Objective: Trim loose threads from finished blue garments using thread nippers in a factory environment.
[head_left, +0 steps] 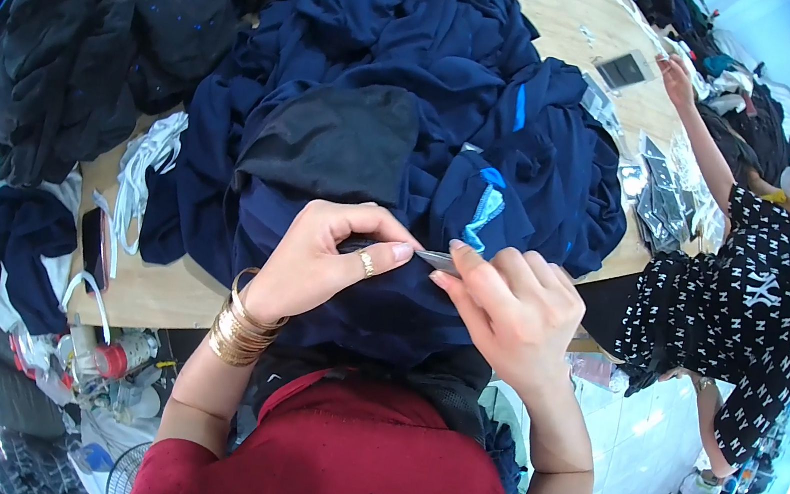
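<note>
left hand, gold ring on one finger and a stack of gold bangles at the wrist, fingers curled and pinched together on a fold of dark navy knit fabric plus what looks like a small dark tool end under the thumb; too small to tell what kind. right hand closed on a slim grey metal tool, likely thread snips or tweezers, its tip lying between the two thumbs, touching the cloth.

the navy piece sits at the near edge of the wooden tabletop, draped toward the person's dark red top, and is the front of a big heap of dark navy garments with bright blue trim.

judgement on doing this well: keep the fold taut between left thumb and forefinger so only the stray thread rises; bring the tool tip in flat to the cloth, not point-down, as a knit snags or nicks easily; work close to the pinch so the fabric cannot slide.

outward: black garment pile at far left; white straps or cords on the tabletop beside the navy heap; clear plastic bags along the right edge. another person in a black-and-white patterned top stands at the right, one hand reaching onto the tabletop, well apart.
</note>
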Demonstrator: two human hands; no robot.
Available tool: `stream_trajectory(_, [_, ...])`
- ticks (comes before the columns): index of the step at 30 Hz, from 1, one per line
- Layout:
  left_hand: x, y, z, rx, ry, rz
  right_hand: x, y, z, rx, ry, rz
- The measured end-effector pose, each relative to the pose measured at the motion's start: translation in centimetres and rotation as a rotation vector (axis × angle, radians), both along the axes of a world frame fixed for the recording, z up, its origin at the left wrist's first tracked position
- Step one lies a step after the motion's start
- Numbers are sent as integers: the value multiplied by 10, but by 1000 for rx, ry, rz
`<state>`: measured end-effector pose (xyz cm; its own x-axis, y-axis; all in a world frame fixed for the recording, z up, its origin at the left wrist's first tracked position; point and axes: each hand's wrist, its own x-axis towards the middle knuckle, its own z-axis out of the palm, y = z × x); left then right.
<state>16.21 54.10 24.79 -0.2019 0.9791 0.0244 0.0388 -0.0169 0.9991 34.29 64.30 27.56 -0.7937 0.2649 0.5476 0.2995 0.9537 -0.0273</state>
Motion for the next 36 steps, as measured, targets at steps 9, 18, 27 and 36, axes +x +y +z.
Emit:
stream_trajectory(9, [5,-3,7,30,152,64,-2,6,-11,-916,292,78])
stream_trajectory(18, [5,-3,2,2,245,63,-2,0,-25,-526,365,133])
stream_trajectory(27, [4,1,16,49,257,-1,15,10,-20,-760,402,-140])
stream_trajectory(36, [1,-13,3,51,187,-10,19,-6,-44,-911,569,-139])
